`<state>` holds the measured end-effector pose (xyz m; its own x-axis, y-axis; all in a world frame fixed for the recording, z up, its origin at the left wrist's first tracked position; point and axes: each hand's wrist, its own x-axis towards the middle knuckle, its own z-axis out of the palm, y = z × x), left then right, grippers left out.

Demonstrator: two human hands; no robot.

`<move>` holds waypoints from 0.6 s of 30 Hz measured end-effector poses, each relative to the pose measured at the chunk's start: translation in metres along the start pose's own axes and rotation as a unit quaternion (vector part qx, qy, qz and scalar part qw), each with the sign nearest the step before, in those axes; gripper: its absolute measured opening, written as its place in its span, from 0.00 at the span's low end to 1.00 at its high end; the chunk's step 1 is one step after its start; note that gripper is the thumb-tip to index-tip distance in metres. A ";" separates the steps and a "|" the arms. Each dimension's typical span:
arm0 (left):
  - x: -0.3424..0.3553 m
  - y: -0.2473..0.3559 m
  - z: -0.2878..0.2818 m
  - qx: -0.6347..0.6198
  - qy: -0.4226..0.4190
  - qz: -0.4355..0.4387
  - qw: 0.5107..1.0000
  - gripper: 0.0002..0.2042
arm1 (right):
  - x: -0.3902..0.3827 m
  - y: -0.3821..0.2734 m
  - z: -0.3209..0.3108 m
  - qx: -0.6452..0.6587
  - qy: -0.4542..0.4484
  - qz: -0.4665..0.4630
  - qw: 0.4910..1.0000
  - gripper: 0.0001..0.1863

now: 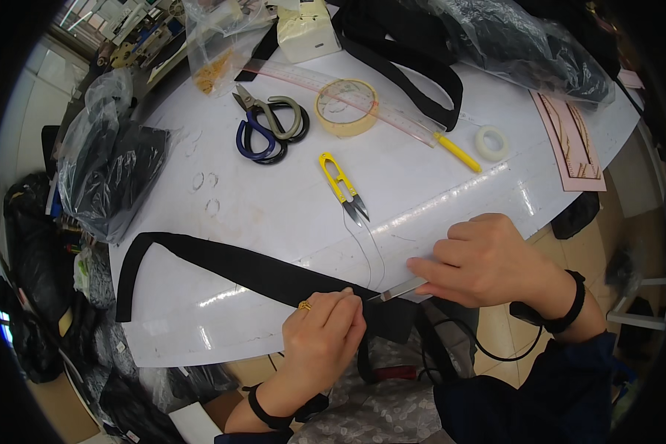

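Observation:
A long black fabric strip [229,268] lies across the near part of the table, bent back at its left end, its right end hanging past the near edge. My left hand [322,337] is closed on the strip close to that edge, thumb and fingers pinching it. My right hand [481,263] grips a slim silver metal tool [405,288], tweezers by its look. The tool's thin tip meets the cloth just right of my left fingertips. Beyond my hands lie yellow thread snips [338,181], with a loose thread curving from them toward the strip.
Farther back are several scissors [268,126], a tape roll [345,109], a clear ruler [296,76], a yellow-handled tool [457,152] and a small white roll [490,143]. Plastic-bagged black goods [115,159] sit at left, a pink template [566,140] at right. The white table [259,200] has a curved edge.

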<state>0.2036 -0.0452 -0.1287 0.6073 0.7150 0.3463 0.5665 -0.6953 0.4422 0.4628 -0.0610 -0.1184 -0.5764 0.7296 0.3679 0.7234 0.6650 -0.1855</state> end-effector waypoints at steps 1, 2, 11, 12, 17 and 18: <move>0.000 0.000 0.000 -0.004 -0.003 -0.001 1.000 0.10 | 0.001 0.000 0.000 -0.001 0.002 -0.003 1.000 0.13; 0.000 -0.001 0.000 -0.004 -0.003 -0.001 1.000 0.10 | 0.002 0.000 0.000 -0.002 0.004 -0.005 1.000 0.13; -0.002 -0.005 0.002 0.000 0.001 0.023 1.000 0.10 | 0.006 0.001 -0.003 -0.008 -0.016 -0.007 1.000 0.14; -0.002 -0.006 0.002 0.003 0.000 0.024 1.000 0.10 | 0.006 0.001 -0.004 -0.008 -0.017 -0.007 1.000 0.14; -0.001 -0.006 0.000 -0.001 -0.007 0.023 1.000 0.10 | 0.006 0.000 -0.010 -0.052 -0.014 -0.022 0.998 0.16; 0.000 -0.006 0.000 -0.003 -0.006 0.025 1.000 0.10 | 0.005 0.000 -0.010 -0.053 -0.014 -0.021 0.998 0.16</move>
<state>0.2005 -0.0413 -0.1313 0.6419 0.6778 0.3585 0.5314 -0.7303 0.4293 0.4636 -0.0589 -0.1076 -0.6164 0.7068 0.3471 0.7337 0.6756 -0.0726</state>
